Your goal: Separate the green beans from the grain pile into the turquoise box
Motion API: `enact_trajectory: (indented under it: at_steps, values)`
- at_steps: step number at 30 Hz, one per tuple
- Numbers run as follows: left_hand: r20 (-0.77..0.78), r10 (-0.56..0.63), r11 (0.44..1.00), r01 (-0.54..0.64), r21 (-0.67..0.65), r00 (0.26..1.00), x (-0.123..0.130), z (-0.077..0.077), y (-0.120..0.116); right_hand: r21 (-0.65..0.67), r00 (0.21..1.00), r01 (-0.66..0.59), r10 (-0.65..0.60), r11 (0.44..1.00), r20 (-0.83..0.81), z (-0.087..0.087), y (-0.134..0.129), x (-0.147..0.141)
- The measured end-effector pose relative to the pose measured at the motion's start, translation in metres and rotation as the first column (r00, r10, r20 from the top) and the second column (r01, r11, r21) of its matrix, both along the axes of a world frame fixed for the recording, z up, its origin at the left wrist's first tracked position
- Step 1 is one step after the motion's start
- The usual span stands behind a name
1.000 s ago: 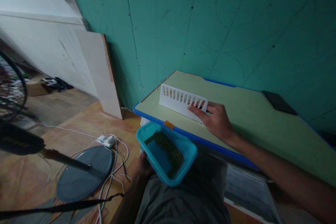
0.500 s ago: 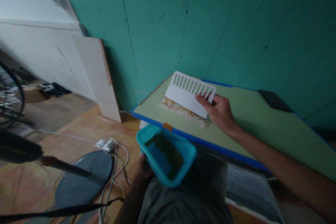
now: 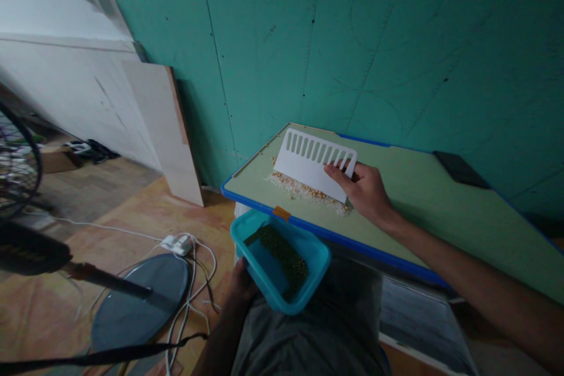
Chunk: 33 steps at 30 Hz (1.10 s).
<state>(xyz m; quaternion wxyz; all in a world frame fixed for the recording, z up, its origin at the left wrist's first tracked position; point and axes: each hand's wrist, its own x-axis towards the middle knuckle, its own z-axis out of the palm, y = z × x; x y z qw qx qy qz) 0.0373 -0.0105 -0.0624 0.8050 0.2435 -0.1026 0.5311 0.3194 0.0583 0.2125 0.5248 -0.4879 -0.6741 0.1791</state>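
Note:
My right hand [image 3: 366, 194] grips a white slotted plastic basket [image 3: 315, 163] by its right end, tipped up on the green table [image 3: 418, 200]. Along the basket's lower edge lies a strip of pale yellow grains [image 3: 304, 190] on the tabletop. My left hand [image 3: 241, 283] holds a teal plastic tub [image 3: 279, 258] from beneath, just below the table's blue front edge, above my lap. A patch of small dark green beans [image 3: 282, 252] lies inside the tub.
A teal wall stands right behind the table. A dark flat object [image 3: 460, 168] lies at the table's far right. On the wooden floor to the left are a fan's round base [image 3: 138, 299], white cables with a plug strip [image 3: 178, 242], and a leaning board [image 3: 170, 129].
The white basket went from lying flat on the table to tipped up on its edge, uncovering the strip of grains. Since half a second ago it has dropped slightly. The tub stays still.

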Motion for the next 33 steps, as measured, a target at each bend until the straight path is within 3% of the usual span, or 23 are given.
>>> enact_trajectory:
  at_steps: [8, 17, 33]
  values:
    - [-0.008, -0.008, 1.000, 0.008, 0.025, 1.000, 0.002, 0.002, 0.003, -0.054, 0.994, -0.108, 0.109, 0.993, 0.027, 0.001, -0.014, -0.009]
    - [-0.004, -0.055, 0.995, 0.055, 0.080, 0.998, 0.002, 0.009, 0.003, -0.074, 0.990, -0.130, 0.133, 0.989, 0.040, 0.003, -0.018, -0.013]
    - [-0.060, -0.008, 1.000, 0.007, -0.014, 0.998, -0.004, -0.020, 0.006, -0.064, 0.981, -0.172, 0.177, 0.983, 0.084, 0.005, -0.025, -0.015]
